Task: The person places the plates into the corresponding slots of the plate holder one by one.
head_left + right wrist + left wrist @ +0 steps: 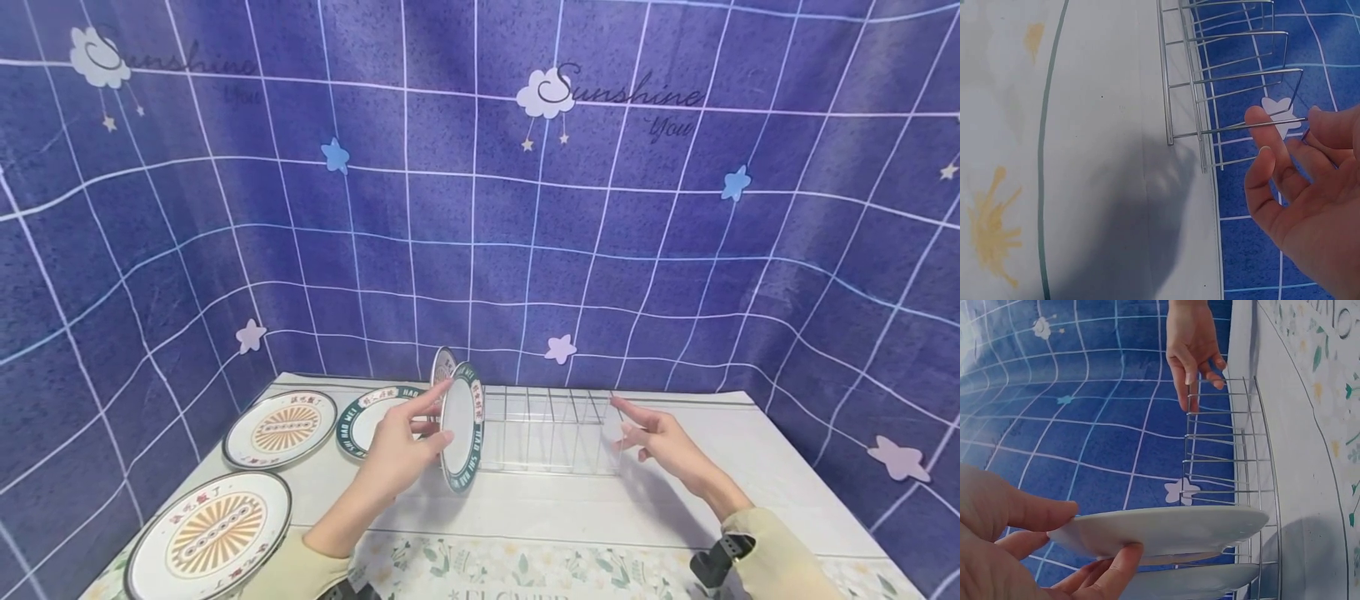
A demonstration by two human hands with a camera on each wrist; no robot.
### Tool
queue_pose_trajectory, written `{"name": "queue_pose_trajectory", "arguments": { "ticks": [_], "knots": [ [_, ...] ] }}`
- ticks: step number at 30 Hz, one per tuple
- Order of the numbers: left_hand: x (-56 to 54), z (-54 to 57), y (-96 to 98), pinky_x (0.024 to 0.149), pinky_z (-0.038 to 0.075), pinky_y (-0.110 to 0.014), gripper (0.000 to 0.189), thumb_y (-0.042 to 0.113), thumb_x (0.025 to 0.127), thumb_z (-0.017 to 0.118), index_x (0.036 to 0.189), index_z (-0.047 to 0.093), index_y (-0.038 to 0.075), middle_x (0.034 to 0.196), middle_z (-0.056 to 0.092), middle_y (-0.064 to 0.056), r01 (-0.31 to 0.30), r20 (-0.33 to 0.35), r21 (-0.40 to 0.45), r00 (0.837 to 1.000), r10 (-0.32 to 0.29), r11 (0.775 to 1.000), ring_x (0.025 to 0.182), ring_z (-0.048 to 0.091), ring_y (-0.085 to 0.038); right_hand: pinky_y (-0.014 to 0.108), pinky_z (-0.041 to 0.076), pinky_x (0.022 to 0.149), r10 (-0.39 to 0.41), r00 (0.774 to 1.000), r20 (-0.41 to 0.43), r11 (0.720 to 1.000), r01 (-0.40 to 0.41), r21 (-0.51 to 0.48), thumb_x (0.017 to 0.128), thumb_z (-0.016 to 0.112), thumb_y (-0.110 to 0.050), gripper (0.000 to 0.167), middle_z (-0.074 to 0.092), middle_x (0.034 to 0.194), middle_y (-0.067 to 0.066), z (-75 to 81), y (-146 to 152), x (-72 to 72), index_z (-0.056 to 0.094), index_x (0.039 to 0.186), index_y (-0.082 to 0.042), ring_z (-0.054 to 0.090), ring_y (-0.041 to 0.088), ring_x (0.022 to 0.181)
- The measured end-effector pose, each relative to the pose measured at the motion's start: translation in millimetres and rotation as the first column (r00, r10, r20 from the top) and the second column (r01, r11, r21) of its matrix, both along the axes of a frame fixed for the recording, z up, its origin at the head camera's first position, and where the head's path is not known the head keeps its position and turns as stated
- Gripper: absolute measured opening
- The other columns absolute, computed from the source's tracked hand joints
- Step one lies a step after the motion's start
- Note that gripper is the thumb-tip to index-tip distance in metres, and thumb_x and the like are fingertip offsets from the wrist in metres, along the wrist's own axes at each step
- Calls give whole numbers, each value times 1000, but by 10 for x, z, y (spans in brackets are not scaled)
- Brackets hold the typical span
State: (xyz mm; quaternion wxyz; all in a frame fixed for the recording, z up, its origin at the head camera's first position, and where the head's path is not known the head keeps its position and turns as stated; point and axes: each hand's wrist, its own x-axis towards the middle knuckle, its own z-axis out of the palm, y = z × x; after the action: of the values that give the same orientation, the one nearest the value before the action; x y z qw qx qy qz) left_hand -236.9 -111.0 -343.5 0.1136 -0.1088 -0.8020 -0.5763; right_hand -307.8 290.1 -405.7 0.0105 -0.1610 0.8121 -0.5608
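Observation:
My left hand (405,442) pinches a green-rimmed white plate (462,429) at its edge, thumb on one face and fingers on the other. The plate stands upright over the left end of a wire dish rack (551,433). Just behind it another plate (442,363) with a sunburst print stands on edge, partly hidden; the left wrist view shows this second plate (1200,581) between the rack's wires. At the rack's right end, my right hand (652,437) pinches the end wire between thumb and fingers, seen closely where the right hand (1304,181) meets the rack (1241,78).
Left of the rack, a green-rimmed plate (375,425) lies flat. Two sunburst-printed plates (281,429) lie farther left, the larger-looking one (210,533) nearer the front. A floral strip (525,567) runs along the table's (540,508) front, and a blue gridded cloth (480,250) hangs behind.

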Motion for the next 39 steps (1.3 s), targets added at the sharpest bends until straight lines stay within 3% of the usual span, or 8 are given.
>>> {"name": "queue_pose_trajectory", "arguments": {
  "ticks": [6, 10, 13, 19, 26, 39],
  "knots": [
    [-6, -15, 51, 76, 64, -35, 70, -4, 88, 76, 151, 61, 24, 135, 65, -24, -27, -59, -108, 998, 20, 994, 113, 70, -43, 32, 58, 69, -9, 1000, 1, 1000, 9, 6, 109, 57, -15, 58, 33, 163, 24, -13, 4, 2, 36, 161, 1, 75, 32, 99],
    [-13, -19, 82, 68, 64, -31, 71, -4, 88, 76, 151, 60, 26, 136, 65, -23, -51, -94, -140, 995, 38, 989, 112, 71, -43, 32, 58, 70, -12, 1000, -2, 1000, 12, 4, 109, 58, -15, 58, 34, 163, 23, -12, -4, 2, 37, 160, 1, 75, 33, 99],
    [-23, -30, 101, 61, 61, -28, 73, -4, 88, 77, 151, 60, 28, 136, 66, -22, -73, -110, -164, 992, 55, 984, 109, 72, -39, 33, 59, 70, -16, 1000, 0, 1000, 16, -1, 109, 58, -15, 58, 34, 164, 23, -8, -8, 3, 38, 160, 0, 75, 33, 99],
    [-54, -84, 115, 61, 59, -28, 74, -2, 87, 79, 152, 59, 27, 135, 67, -20, -134, -174, -235, 980, 94, 963, 95, 75, -29, 33, 58, 70, -9, 1000, 10, 1000, 9, -2, 108, 58, -13, 59, 32, 164, 25, 1, -18, 16, 36, 161, 0, 74, 32, 99],
    [-96, -118, 124, 71, 61, -36, 74, -2, 87, 79, 153, 58, 25, 137, 67, -19, -167, -235, -262, 966, 105, 951, 92, 75, -25, 32, 58, 69, -20, 1000, 10, 1000, 20, 8, 108, 58, -14, 58, 33, 164, 26, -1, -4, 16, 37, 161, -1, 73, 37, 101],
    [-165, -106, 178, 65, 55, -35, 70, 1, 88, 79, 152, 59, 20, 132, 69, -18, -208, -256, -301, 958, 132, 931, 82, 71, -16, 34, 59, 71, -1, 1000, -4, 1000, 1, 2, 109, 57, -13, 58, 31, 164, 26, -1, 3, 9, 35, 161, 1, 74, 33, 100]
  ]
}}
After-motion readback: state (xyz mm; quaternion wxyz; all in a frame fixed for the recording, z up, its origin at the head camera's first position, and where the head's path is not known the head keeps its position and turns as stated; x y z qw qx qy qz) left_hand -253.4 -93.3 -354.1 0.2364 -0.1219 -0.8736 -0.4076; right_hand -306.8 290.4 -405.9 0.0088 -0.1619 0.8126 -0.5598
